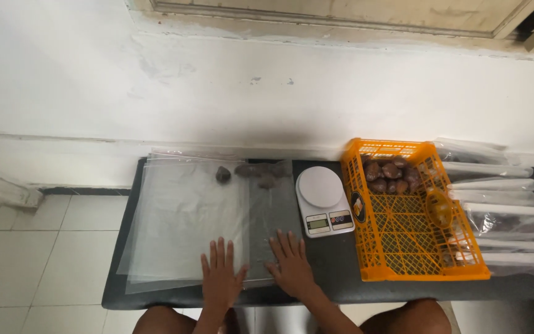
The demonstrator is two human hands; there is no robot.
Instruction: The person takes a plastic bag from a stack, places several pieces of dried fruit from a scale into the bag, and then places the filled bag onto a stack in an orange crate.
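Observation:
My left hand (222, 276) lies flat with fingers spread on the near edge of a stack of clear plastic bags (180, 216). Just to its right, my right hand (290, 263) rests flat, fingers apart, on the bag edge and the black table (335, 260). Neither hand holds anything. A few dark brown dates (250, 172) lie on the far end of the bags. A white kitchen scale (324, 200) stands to the right of my right hand.
An orange plastic crate (403, 247) holds several dates (390, 176) and an orange scoop (439, 209) at the right. Filled clear bags (508, 210) are stacked beyond it. A white wall runs behind the table; tiled floor lies at the left. My knees show below the table edge.

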